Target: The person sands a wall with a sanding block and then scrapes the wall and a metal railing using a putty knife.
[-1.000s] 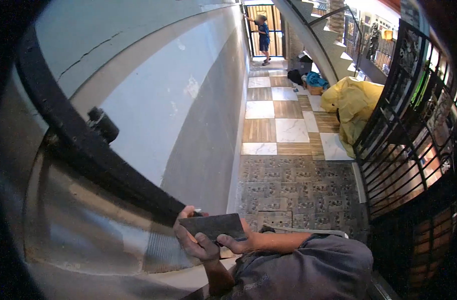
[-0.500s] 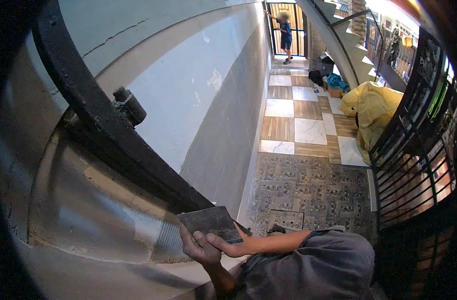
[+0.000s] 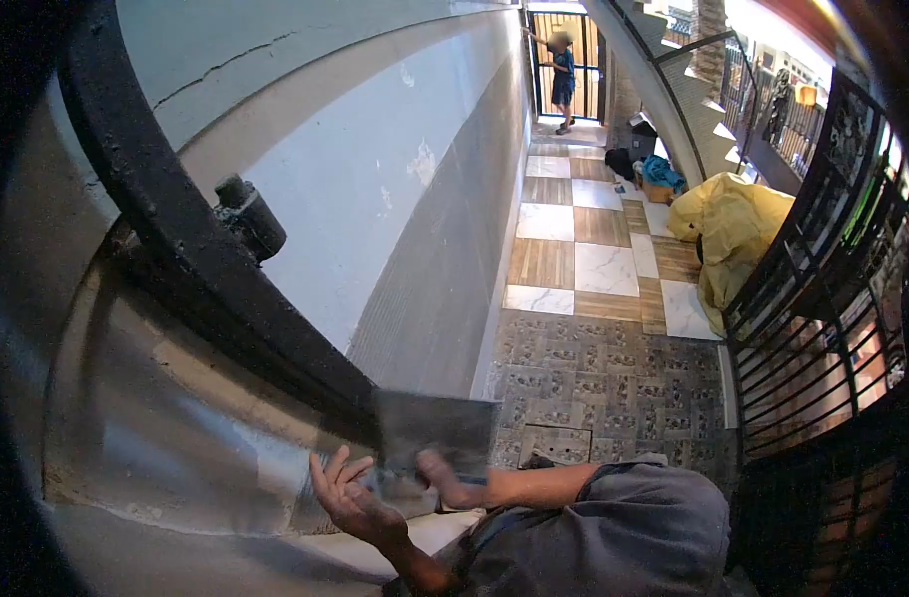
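Note:
My right hand (image 3: 447,482), at the bottom centre with its forearm reaching in from the right, grips the lower edge of a dark rectangular plate (image 3: 437,430). The plate is smeared by motion and stands before the lower end of a black metal bar. Just left of it, my left hand (image 3: 359,505) is palm up with its fingers spread and holds nothing. A small gap separates this hand from the plate.
The black bar (image 3: 191,244) with a stub crosses the left side before a partly grey wall (image 3: 345,189). Tiled floor (image 3: 607,269) runs back to a gate, where a person (image 3: 563,75) stands. Yellow cloth (image 3: 728,224) and a black railing (image 3: 803,373) are at right.
My left hand has let go of the plate, moved left and opened. The plate has turned more upright in my right hand. The view has shifted slightly.

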### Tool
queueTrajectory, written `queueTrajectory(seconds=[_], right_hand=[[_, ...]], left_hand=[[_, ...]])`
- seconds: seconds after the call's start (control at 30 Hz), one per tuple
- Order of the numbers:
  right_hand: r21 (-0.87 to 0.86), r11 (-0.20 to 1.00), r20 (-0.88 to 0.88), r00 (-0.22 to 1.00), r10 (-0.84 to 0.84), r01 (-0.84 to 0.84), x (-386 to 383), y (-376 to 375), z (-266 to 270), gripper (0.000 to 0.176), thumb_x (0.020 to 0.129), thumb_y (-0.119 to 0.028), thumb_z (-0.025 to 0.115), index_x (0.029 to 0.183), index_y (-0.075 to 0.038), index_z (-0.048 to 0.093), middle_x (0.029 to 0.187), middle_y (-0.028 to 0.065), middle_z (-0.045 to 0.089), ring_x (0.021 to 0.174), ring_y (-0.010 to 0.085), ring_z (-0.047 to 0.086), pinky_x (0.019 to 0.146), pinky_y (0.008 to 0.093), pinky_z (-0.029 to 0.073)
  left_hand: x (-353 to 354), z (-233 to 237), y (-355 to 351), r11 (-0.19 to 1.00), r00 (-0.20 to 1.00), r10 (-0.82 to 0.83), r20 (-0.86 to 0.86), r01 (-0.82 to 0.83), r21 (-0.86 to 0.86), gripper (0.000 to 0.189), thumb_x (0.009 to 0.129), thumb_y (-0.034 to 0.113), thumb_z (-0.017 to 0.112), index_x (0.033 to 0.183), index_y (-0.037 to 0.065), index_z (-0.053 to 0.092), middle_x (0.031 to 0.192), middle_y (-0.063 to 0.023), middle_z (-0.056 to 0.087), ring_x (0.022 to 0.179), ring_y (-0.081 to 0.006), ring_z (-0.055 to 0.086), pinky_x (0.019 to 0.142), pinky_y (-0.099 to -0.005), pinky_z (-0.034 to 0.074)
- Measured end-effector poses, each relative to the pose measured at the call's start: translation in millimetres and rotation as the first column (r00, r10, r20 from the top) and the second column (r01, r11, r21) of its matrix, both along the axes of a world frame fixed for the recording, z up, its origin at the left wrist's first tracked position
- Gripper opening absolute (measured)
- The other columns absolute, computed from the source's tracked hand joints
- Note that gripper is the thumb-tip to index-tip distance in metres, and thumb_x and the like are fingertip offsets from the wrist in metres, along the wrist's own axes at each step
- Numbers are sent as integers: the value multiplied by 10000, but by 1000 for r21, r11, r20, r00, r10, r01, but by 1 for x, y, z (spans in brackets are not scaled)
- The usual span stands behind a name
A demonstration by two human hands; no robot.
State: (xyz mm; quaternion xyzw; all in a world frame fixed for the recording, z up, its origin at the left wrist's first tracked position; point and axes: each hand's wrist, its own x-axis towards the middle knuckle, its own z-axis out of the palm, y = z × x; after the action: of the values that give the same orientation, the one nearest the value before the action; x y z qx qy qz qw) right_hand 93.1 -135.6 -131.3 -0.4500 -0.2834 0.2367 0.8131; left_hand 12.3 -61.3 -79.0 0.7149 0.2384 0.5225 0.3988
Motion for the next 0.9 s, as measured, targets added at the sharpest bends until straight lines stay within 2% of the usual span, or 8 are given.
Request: queueTrajectory(seconds=[0.1,0.17,0.27,0.37,0.53,0.57,0.8,0.9], right_hand=[[55,951,-350,898,-268,305,18,4,-24,495,952,-455,292,834,-51,552,796,71,569,681,111,511,561,230,388],[-245,860,85,893,-441,448,54,-27,37,513,947,-475,297,714,-75,517,629,33,515,562,111,471,512,229,357],[-402,748,-54,802,-595,528,72,-35,42,523,949,-469,306,663,-85,517,541,2,477,506,98,448,499,232,346],[-273,669,28,701,-712,691,94,-40,23,527,948,-461,320,621,-88,500,542,3,472,506,96,441,496,238,347],[-357,637,-76,659,-749,683,108,-52,10,528,938,-477,344,612,-89,494,538,-4,462,501,96,425,502,250,351],[-329,617,-53,639,-768,715,106,-54,7,484,945,-428,362,623,-88,486,547,-5,466,499,98,438,505,245,361],[-552,634,-75,724,-685,542,101,-63,7,490,938,-473,359,654,-97,495,571,-13,468,504,94,422,507,238,343],[-303,669,-114,671,-732,679,91,-61,6,484,936,-474,365,658,-99,493,566,-13,463,505,93,421,505,235,340]], left_hand=[[3,-6,1,999,1000,15,-10,-14,34,628,918,450,371,1298,-48,336,1062,-198,571,768,-226,599,697,-333,466],[8,-11,-1,999,1000,-8,-19,9,40,599,922,413,384,1298,-51,333,1065,-205,568,765,-227,601,694,-329,467],[15,-16,-3,995,1000,-29,-10,29,92,509,916,292,424,1274,-65,364,1051,-216,561,740,-218,572,669,-330,456],[14,-16,-3,971,980,25,-196,23,239,432,896,192,450,1236,-72,419,1038,-212,539,701,-207,517,625,-343,434],[23,-32,0,918,958,133,-255,-22,396,365,891,152,452,1170,-80,492,963,-156,496,659,-187,452,582,-329,387],[22,-35,-4,973,958,108,-265,-47,224,369,897,161,452,1162,-93,492,913,-149,489,658,-185,446,591,-330,383],[27,-48,-3,979,974,113,-198,-75,192,374,904,172,459,1154,-105,482,863,-122,475,643,-162,422,563,-309,353],[26,-48,-9,993,981,59,-185,-38,113,392,903,174,462,1187,-96,448,858,-103,476,626,-137,409,535,-286,329]])
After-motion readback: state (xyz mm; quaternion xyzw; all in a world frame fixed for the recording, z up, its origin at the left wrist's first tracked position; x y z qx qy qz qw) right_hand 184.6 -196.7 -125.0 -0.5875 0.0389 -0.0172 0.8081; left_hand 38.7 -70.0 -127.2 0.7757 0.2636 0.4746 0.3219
